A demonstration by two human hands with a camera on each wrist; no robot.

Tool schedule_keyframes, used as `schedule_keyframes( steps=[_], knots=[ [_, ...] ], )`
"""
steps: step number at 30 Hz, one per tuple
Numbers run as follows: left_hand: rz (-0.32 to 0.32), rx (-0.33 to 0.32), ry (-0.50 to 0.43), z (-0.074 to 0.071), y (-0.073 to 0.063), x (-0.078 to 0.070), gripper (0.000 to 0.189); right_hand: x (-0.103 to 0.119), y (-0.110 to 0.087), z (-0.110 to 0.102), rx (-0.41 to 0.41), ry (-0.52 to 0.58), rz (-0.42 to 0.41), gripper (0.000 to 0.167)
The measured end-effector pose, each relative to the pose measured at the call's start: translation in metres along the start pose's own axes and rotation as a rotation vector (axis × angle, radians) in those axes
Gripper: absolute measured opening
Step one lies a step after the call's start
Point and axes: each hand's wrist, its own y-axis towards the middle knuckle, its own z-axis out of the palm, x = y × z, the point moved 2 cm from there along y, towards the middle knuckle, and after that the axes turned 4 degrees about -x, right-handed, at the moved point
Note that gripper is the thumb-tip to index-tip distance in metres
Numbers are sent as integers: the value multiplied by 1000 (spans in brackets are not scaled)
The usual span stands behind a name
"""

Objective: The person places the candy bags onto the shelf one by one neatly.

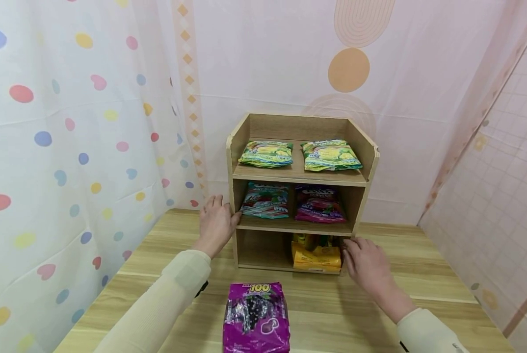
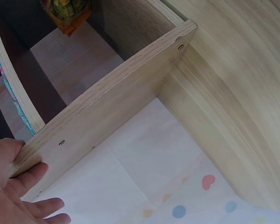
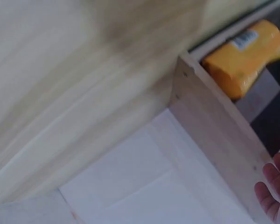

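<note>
A small three-tier wooden shelf [image 1: 299,175] stands on the table. My left hand [image 1: 215,223] grips its left side panel [image 2: 112,100], thumb at the front edge and fingers along the outer face. Beside the lower right side panel [image 3: 214,112] is my right hand [image 1: 369,262], its fingers [image 3: 274,179] loosely bent and close to the panel. Two green-yellow candy bags, left [image 1: 267,154] and right [image 1: 331,155], lie on the top tier. The middle tier holds a teal candy bag [image 1: 265,200] and a purple candy bag [image 1: 319,203]. A yellow-orange packet [image 1: 317,257] lies bottom right.
A larger purple bag [image 1: 256,318] marked 100 stands on the wooden table [image 1: 334,318] in front of the shelf, between my forearms. Behind the shelf hangs a pale patterned curtain [image 1: 263,59]; a dotted curtain [image 1: 69,147] lines the left side.
</note>
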Motion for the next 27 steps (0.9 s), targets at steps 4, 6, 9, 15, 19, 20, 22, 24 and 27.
schedule_keyframes(
  steps=[4, 6, 9, 15, 19, 20, 22, 24, 27],
  knots=[
    [2, -3, 1, 0, 0, 0, 38, -12, 8, -7, -100, -23, 29, 20],
    [2, -2, 1, 0, 0, 0, 38, -17, 12, -10, -119, -28, 64, 19],
    [1, 0, 2, 0, 0, 0, 38, -23, 18, -14, -127, -37, 119, 20],
    [-2, 10, 5, 1, 1, 0, 40, -30, 32, -21, -122, -31, 177, 29],
    [-5, 15, -2, 1, 1, 1, 41, -33, 46, -24, -30, 8, 259, 42],
    [-6, 15, -3, 1, 1, 1, 40, -34, 50, -24, 6, 24, 288, 46],
    [-7, 16, -5, 1, 1, 1, 40, -36, 58, -25, 82, 69, 351, 52],
    [-9, 17, -4, 1, 1, 1, 40, -38, 66, -25, 146, 129, 413, 54],
    [-10, 22, -6, 1, 1, 1, 39, -41, 76, -26, 198, 200, 487, 50]
  ],
)
